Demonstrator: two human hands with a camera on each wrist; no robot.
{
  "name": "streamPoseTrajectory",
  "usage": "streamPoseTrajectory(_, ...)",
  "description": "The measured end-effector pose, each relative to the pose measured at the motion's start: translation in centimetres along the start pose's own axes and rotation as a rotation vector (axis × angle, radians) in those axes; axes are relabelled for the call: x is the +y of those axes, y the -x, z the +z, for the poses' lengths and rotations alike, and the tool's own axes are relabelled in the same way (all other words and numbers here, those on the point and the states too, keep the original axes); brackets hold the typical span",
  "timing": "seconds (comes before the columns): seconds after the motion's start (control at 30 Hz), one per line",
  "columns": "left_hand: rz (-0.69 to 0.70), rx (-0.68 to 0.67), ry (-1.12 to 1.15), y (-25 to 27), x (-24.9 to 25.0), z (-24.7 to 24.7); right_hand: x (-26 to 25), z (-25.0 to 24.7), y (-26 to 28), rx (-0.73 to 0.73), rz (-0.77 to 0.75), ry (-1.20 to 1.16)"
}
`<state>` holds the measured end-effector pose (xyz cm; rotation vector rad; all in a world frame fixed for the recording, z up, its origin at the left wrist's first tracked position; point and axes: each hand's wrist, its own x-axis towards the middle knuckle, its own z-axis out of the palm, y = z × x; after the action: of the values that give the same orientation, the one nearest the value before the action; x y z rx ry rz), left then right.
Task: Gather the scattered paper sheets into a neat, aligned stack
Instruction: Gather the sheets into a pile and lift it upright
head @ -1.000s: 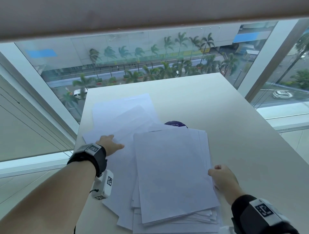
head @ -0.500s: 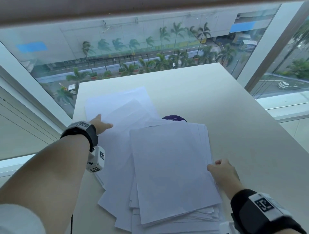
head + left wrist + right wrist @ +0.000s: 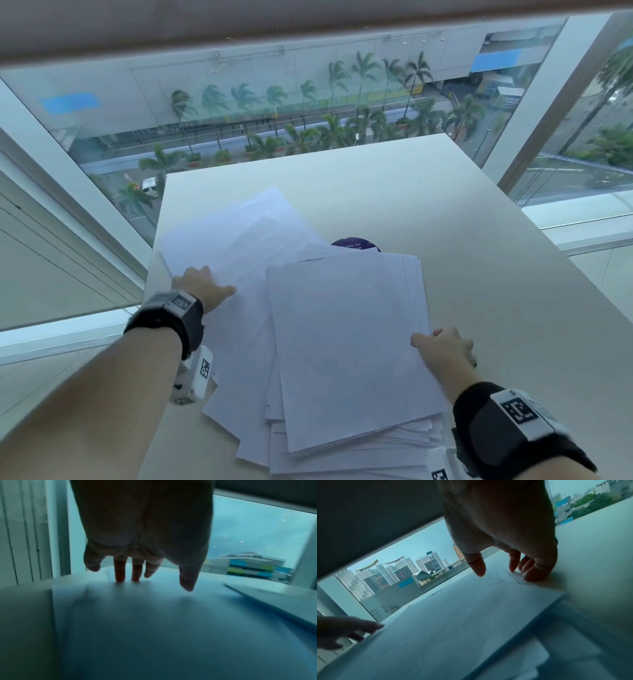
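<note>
L hand (image 3: 202, 286), fingers flat, pressed loose sheets (image 3: 233, 240) to drag in; R hand (image 3: 445, 349), fingers curled, steadied stack (image 3: 349, 342) edge.

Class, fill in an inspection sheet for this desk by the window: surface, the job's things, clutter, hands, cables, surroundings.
Surface: pale table, right side bare.
Job's things: loose sheets fanned at the far left; main pile nearer, its edges uneven.
Clutter: purple round item, mostly hidden under the papers.
Hands: left hand rests straight fingers on the loose sheets; right hand is curled at the main pile's right edge.
Cables: nothing seen.
Surroundings: windows over a street with palm trees.
</note>
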<state>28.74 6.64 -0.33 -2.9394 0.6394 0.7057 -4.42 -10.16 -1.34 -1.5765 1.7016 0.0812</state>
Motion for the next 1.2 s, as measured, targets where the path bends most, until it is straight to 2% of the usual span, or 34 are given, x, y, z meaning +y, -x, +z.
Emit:
streamPoseTrajectory(0.17, -0.117, 0.047, 0.112, 6.2, -0.8, 4.7, 0.7, 0.0, 0.7, -0.020, -0.106, -0.018)
streamPoseTrajectory(0.3, -0.144, 0.024, 0.108, 9.5, -1.1, 6.5, 0.9, -0.6, 0.9, -0.046, -0.140, -0.004)
streamPoseTrajectory(0.43, -0.126, 0.028, 0.082, 12.7, -1.5, 7.9, 0.9, -0.5, 1.1, 0.005, -0.198, 0.168)
streamPoseTrajectory(0.67, -0.147, -0.018, 0.133, 17.6, -1.5, 10.9, 2.7, 1.0, 0.6, -0.095, -0.371, 0.402)
streamPoseTrajectory(0.8, -0.165, -0.045, 0.120, 20.0, -1.3, 10.9, 3.6, 0.2, 0.4, -0.106, -0.419, 0.458)
streamPoseTrajectory(1.03, -0.086, -0.203, 0.421, 21.6, -1.5, 8.7, 4.4, -1.0, -0.5, -0.140, -0.472, 0.500)
streamPoseTrajectory(1.07, -0.100, -0.178, 0.432, 21.4, -1.8, 8.4, 4.3, -1.1, -0.6, -0.147, -0.479, 0.498)
streamPoseTrajectory(1.2, -0.222, 0.064, 0.402, 19.7, -4.3, 7.5, 4.3, -1.7, -1.0, -0.112, -0.421, 0.393)
